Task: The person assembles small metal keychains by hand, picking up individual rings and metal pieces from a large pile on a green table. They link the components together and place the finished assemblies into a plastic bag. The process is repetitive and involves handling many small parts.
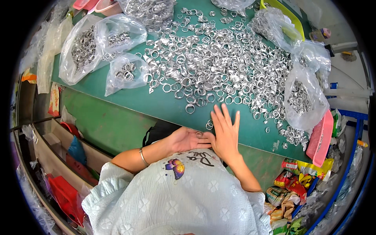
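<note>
A large spread of silver-coloured rings point(219, 58) covers much of the green tabletop point(156, 105). My left hand point(184, 140) is palm up at the table's near edge, with a ring point(199, 134) lying at its fingers. Beside it, my right hand point(226, 135) is stretched flat over the table edge, fingers extended. Its thumb comes close to the left fingers and partly hides them. Just left of the right fingers lie a couple of loose rings point(209, 124) on the tabletop. No object shows in the right hand.
Clear plastic bags of rings stand at the left point(80, 51), at the back point(150, 13) and at the right point(299, 94). A pink tray point(320, 137) sits at the right edge, a yellow-green basin point(288, 15) behind. Drawers point(66, 156) and colourful packets point(290, 180) flank me below.
</note>
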Available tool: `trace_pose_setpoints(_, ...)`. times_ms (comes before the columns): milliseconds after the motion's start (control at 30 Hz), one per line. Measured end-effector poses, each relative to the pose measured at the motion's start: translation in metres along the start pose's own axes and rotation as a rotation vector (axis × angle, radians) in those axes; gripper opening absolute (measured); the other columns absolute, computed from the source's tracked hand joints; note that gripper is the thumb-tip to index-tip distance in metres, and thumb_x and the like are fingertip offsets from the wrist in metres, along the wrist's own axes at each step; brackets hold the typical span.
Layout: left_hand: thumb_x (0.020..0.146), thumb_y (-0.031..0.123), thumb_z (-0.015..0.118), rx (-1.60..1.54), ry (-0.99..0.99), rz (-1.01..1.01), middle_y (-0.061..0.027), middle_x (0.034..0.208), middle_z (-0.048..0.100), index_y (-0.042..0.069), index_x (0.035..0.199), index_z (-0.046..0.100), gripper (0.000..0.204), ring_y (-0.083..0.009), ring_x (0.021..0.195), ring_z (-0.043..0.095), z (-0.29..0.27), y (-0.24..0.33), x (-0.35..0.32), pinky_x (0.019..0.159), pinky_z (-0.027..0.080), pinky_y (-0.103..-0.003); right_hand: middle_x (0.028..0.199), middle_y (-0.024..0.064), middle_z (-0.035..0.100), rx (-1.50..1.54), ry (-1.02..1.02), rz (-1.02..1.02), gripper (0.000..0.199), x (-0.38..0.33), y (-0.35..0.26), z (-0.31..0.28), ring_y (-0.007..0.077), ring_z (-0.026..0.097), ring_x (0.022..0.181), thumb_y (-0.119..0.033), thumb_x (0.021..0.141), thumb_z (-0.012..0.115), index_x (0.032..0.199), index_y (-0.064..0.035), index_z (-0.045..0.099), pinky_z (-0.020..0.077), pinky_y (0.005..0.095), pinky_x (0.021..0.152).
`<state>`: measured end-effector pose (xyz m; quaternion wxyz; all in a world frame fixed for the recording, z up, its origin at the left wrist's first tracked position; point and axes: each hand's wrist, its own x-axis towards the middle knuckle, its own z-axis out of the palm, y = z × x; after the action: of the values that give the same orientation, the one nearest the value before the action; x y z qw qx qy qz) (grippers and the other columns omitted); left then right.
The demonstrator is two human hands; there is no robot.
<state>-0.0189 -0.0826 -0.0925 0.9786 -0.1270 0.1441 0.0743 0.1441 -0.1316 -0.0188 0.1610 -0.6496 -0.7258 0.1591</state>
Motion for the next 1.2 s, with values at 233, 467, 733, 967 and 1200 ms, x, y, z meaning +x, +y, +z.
trace_pose_setpoints(233,0.091,0.019,0.039,0.069,0.081,-0.01,-0.0245,0.121,0.048,-0.004,0.114,0.047,0.034,-0.0344,0.116,0.046,0.018,-0.002,0.002,0.105,0.029,-0.048,0.135,0.0151,0.037,-0.082,0.166,-0.027,0.06,0.026,0.01,-0.004,0.0347,0.027,0.13,-0.022,0.072,0.066,0.121,0.0048,0.045,0.0119,0.0597,0.103)
trace_pose_setpoints(467,0.091,0.022,0.039,0.011,-0.016,0.011,-0.0227,0.121,0.049,-0.003,0.12,0.044,0.039,-0.0341,0.118,0.044,-0.001,-0.005,0.004,0.102,0.033,-0.047,0.133,0.0131,0.04,-0.081,-0.035,-0.059,0.057,-0.016,-0.002,0.001,0.0288,0.029,0.13,-0.026,0.074,0.065,0.119,0.0041,0.048,0.0113,0.0624,0.102)
trace_pose_setpoints(733,0.09,0.02,0.04,-0.056,-0.033,0.038,-0.0163,0.107,0.057,-0.003,0.112,0.047,0.033,-0.0283,0.104,0.054,0.003,-0.007,0.002,0.094,0.04,-0.045,0.119,0.0126,0.053,0.261,0.238,-0.174,0.042,-0.034,-0.004,0.017,0.029,0.047,0.117,-0.015,0.069,0.069,0.107,-0.0005,0.059,0.0312,0.0509,0.098)
trace_pose_setpoints(967,0.091,0.02,0.038,-0.106,-0.053,-0.003,-0.0178,0.114,0.053,-0.005,0.113,0.045,0.034,-0.0279,0.107,0.052,-0.031,-0.001,-0.002,0.095,0.04,-0.046,0.123,0.0155,0.051,0.284,0.077,-0.276,0.041,-0.028,-0.003,0.022,0.0314,0.045,0.119,-0.017,0.074,0.066,0.109,0.0032,0.055,0.0355,0.0456,0.098)
trace_pose_setpoints(1200,0.094,0.017,0.039,0.245,0.124,-0.191,-0.0212,0.126,0.046,-0.008,0.123,0.042,0.039,-0.0282,0.114,0.049,-0.004,0.001,0.014,0.098,0.041,-0.038,0.127,0.0183,0.045,-0.06,0.583,0.315,0.036,-0.06,0.038,-0.017,0.0358,0.037,0.124,-0.015,0.085,0.051,0.115,0.0036,0.05,0.0251,0.0499,0.101)
